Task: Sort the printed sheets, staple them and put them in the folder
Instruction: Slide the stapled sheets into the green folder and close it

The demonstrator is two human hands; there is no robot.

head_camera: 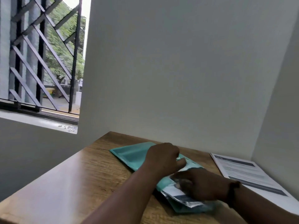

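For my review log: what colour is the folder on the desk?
Teal green; the folder shows best in the head view, lying on the wooden desk.

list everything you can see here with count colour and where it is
folder: one, teal, lying on the desk in front of the person, under both hands
printed sheets in the folder: a few, exact count unclear, white with dark bands, at the folder's near end, partly blurred
printed sheets on the desk: one stack, count unclear, white with dark bands, on the right side by the wall
desk: one, brown wood grain, set into a corner
walls: white, behind and to the right of the desk
window: one, dark diagonal grille, upper left, trees outside
wristband: one, dark, on the right wrist
left hand: fingers curled, on the folder's middle
right hand: on the sheets at the folder's near end
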